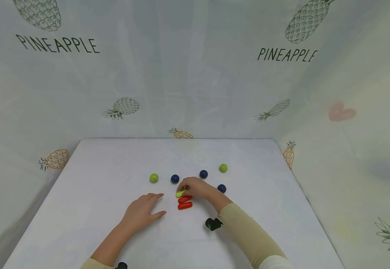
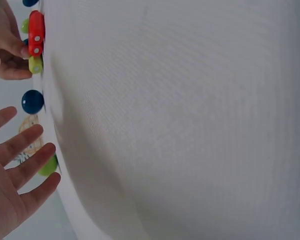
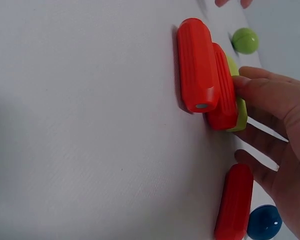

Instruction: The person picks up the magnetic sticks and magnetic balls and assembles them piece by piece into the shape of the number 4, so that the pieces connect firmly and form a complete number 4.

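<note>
My right hand (image 1: 195,186) pinches a short yellow-green building rod (image 1: 180,194) between thumb and fingers, low over the table. Against its near side lies a red grooved rod (image 1: 184,200), and a second red rod (image 1: 185,206) sits in front, roughly parallel. The right wrist view shows a third red rod (image 3: 235,202) beside the little-finger side of that hand; the head view hides it. Left of the rods, my left hand (image 1: 141,212) hovers with fingers spread and holds nothing. In the left wrist view, the rods' ends show pale round dots.
Behind the hands are a green ball (image 1: 153,178), a dark blue ball (image 1: 175,179), another blue ball (image 1: 203,173) and a second green ball (image 1: 223,167). One more blue ball (image 1: 221,188) lies beside the right forearm. Pineapple-printed cloth (image 1: 188,74) hangs behind the white table (image 1: 114,157).
</note>
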`<state>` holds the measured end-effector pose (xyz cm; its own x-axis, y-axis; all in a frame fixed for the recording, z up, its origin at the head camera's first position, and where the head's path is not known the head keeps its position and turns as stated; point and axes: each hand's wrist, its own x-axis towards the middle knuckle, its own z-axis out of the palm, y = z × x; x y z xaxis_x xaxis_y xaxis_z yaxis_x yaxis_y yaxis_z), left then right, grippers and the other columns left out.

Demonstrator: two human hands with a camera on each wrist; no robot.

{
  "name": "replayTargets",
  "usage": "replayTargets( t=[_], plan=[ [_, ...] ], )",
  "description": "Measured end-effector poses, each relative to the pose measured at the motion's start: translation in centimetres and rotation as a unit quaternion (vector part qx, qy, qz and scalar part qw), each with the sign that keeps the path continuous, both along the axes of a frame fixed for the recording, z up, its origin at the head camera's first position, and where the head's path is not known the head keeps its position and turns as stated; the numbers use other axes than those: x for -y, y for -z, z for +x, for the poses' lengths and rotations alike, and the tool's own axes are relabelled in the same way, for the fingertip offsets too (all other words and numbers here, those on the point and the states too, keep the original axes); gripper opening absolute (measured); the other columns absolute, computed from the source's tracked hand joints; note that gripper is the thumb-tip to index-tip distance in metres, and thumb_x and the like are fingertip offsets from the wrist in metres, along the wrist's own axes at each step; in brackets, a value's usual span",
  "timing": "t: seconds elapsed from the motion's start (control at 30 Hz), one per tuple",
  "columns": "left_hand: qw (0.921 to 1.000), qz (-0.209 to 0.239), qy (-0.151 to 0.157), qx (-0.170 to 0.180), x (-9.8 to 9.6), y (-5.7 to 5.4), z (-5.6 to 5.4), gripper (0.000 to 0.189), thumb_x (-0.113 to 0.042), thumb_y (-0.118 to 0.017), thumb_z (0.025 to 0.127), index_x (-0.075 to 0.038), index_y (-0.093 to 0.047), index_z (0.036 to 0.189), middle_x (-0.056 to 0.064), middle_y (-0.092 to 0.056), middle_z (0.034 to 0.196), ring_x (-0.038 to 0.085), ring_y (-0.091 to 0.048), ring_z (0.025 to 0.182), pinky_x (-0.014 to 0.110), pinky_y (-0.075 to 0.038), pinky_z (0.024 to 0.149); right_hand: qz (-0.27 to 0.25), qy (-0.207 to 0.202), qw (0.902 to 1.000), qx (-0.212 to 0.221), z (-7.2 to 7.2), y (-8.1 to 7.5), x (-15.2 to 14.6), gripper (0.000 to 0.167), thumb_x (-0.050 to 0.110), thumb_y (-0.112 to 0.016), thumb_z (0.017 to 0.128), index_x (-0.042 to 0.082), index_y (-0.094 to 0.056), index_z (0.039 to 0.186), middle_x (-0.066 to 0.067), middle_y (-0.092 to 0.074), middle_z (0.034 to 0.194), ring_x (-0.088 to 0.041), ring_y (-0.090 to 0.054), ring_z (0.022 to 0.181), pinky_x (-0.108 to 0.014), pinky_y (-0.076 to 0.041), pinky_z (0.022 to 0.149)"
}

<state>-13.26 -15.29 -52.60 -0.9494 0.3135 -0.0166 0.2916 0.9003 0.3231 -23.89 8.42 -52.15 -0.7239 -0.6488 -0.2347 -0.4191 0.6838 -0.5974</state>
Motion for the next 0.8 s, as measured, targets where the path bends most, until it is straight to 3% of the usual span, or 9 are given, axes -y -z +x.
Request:
replayTargets(
  t=[0.33, 0.8],
  plan=[
    [0.9999, 0.005, -0.007, 0.006, 0.3, 0.1, -0.5, 0.063, -0.051, -0.07, 0.084, -0.017, -0.056, 0.136, 0.005, -0.059, 0.129, 0.027, -0.055, 0.118, 0.048, -0.045, 0.096, -0.018, 0.015, 0.9997, 0.013, 0.0, 0.1, -0.1, 0.017, 0.01, -0.071, 0.089, 0.02, -0.074, 0.103, 0.014, -0.063, 0.095, -0.006, -0.055, 0.086, -0.021, -0.047, 0.081],
    [0.9999, 0.011, 0.002, -0.003, 0.8, -0.5, -1.4, 0.063, -0.049, -0.069, 0.086, -0.015, -0.055, 0.137, 0.008, -0.058, 0.131, 0.03, -0.053, 0.12, 0.049, -0.045, 0.096, -0.056, 0.044, 0.9967, 0.039, 0.2, 0.4, -0.2, 0.023, 0.014, -0.072, 0.089, 0.019, -0.072, 0.111, 0.011, -0.064, 0.102, -0.008, -0.056, 0.089, -0.023, -0.048, 0.082]
  ],
)
